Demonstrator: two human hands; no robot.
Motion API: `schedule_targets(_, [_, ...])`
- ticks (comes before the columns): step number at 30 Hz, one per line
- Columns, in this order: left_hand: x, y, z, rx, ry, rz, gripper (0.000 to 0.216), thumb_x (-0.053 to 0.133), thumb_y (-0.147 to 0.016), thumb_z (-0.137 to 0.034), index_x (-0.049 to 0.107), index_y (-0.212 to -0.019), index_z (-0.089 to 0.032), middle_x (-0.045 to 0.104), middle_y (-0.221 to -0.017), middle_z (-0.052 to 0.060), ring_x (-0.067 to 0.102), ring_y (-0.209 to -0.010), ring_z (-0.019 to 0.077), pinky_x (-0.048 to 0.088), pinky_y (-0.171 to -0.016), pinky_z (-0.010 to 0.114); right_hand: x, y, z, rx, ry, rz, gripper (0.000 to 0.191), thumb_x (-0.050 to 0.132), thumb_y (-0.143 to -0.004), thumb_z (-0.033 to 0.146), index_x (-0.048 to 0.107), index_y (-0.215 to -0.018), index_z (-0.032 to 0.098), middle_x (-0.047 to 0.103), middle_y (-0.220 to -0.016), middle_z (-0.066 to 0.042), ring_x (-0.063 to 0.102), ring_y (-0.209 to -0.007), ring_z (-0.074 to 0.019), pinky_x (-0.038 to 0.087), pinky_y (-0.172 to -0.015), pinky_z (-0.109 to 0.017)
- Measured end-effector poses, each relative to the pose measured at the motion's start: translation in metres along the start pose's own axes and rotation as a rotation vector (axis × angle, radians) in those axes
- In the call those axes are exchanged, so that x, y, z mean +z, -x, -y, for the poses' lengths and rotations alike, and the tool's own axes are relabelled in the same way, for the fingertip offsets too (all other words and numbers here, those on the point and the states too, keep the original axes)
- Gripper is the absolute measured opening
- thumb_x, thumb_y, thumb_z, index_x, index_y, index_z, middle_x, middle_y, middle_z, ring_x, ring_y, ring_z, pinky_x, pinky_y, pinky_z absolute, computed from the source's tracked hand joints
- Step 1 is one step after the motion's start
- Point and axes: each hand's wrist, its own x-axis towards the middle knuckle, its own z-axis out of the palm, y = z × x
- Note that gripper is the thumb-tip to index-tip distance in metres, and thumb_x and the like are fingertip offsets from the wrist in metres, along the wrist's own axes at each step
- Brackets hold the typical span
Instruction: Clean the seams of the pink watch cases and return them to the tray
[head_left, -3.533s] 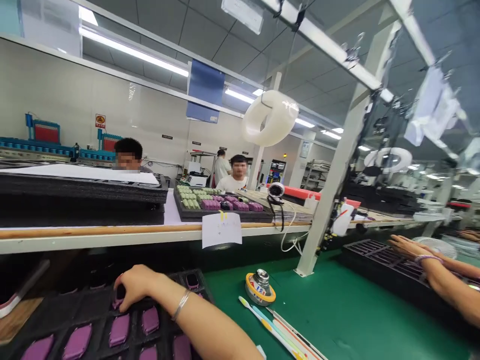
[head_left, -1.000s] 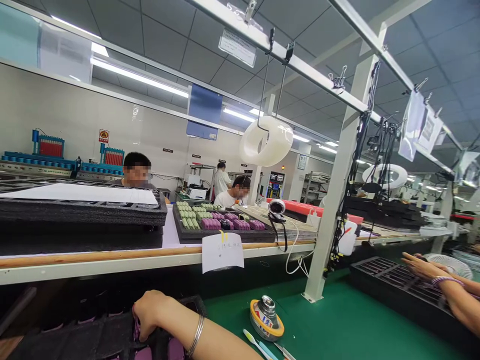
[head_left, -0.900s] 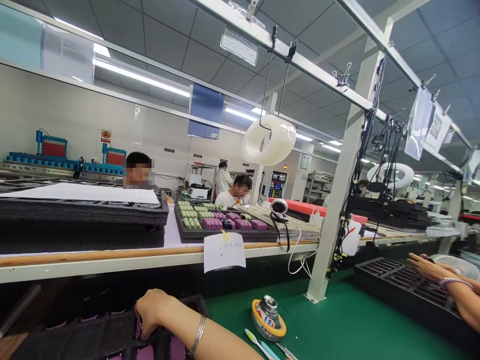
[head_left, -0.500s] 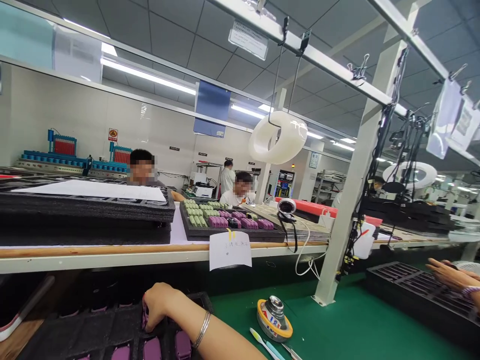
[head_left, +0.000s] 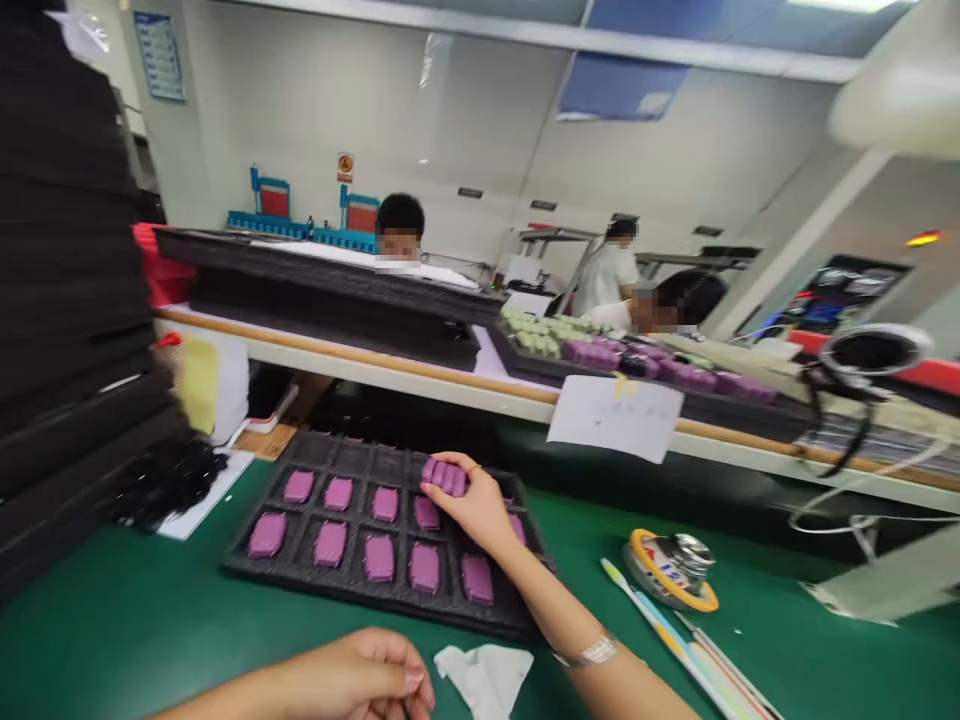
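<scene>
My right hand (head_left: 480, 505) grips a small bundle of purple plastic casings (head_left: 444, 477) over the back part of a black foam tray (head_left: 300, 575). Its fingers wrap round their sides. Single purple casings (head_left: 379, 557) lie in the tray's compartments, in the rows nearer to me. Low in the view is my left hand (head_left: 375, 675), with its fingers curled in front of the tray. A thin dark bit shows by its fingertips, too small to name. Just right of that hand, a crumpled white cloth (head_left: 486, 680) lies on the green table.
A round tin with a metal top (head_left: 671, 568), a toothbrush (head_left: 645, 610) and slim tools lie to the right. Stacked black trays (head_left: 67, 300) rise at the left. The shelf (head_left: 360, 365) ahead bears more trays and green and purple casings. People sit behind it.
The view has swung left and down, showing the whole tray. My left hand has come into view. My right hand, earlier down in the tray, now holds the purple casings above it.
</scene>
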Motion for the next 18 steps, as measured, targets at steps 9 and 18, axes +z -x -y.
schedule_targets(9, [0.003, 0.0, 0.0, 0.22, 0.157, -0.039, 0.073, 0.056, -0.076, -0.082, 0.067, -0.096, -0.013, 0.072, -0.09, 0.011, 0.068, -0.081, 0.0209, 0.053, -0.081, 0.037, 0.006, 0.12, 0.041, -0.251, -0.26, -0.111, 0.061, 0.078, -0.075, 0.029, 0.054, -0.132, 0.022, 0.074, -0.119, -0.009, 0.074, -0.106, -0.0238, 0.061, -0.094, -0.035])
schedule_targets(18, [0.016, 0.005, 0.009, 0.272, 0.085, -0.049, 0.073, 0.066, -0.072, -0.078, 0.07, -0.097, -0.01, 0.068, -0.081, 0.007, 0.06, -0.074, 0.015, 0.047, -0.082, 0.033, 0.024, 0.147, 0.04, -0.378, -0.287, -0.123, 0.077, 0.076, -0.081, 0.02, 0.039, -0.148, 0.024, 0.067, -0.133, -0.012, 0.068, -0.12, -0.0244, 0.057, -0.104, -0.039])
